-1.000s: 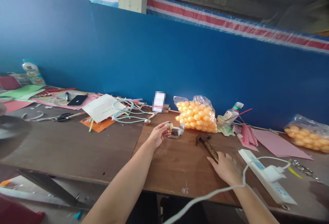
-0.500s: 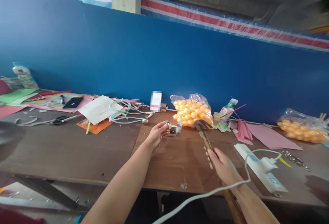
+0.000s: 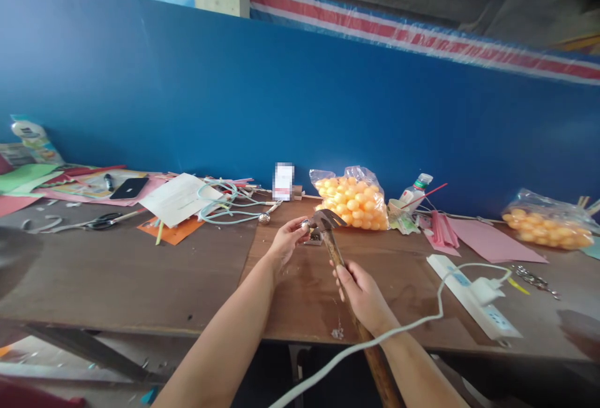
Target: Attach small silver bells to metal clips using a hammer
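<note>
Hammer (image 3: pixel 332 248), held in the right hand (image 3: pixel 359 286); the fingers close firmly around the wooden handle, which slants from beyond the fingertips back toward the body. Its metal head lies ahead of the right fingers and just beside the left fingertips, the claw turned to the right.

Left hand (image 3: pixel 285 242): thumb and fingers are narrowed on a small shiny ball (image 3: pixel 305 225), pinched at the tips. Whether the metal head touches this ball cannot be told from this angle.

Small box (image 3: pixel 313 239): on the table (image 3: pixel 210 283) near the left fingertips, partly hidden by the metal head; its contents are too small to make out.

Bag of orange balls (image 3: pixel 359 205): beyond the fingers of both hands.

Power strip (image 3: pixel 462 292): to the right of the right fingers, with a white plug (image 3: pixel 486 290) seated in it; a white cord (image 3: pixel 328 365) crosses in front of the right forearm.

Bottle (image 3: pixel 416 190): beyond the right fingers and to their right.

Second shiny ball (image 3: pixel 264 217): beyond the left fingers and to their left, near a pale blue cable (image 3: pixel 234 220).

Scissors (image 3: pixel 105 220): well to the left of the left fingers.
</note>
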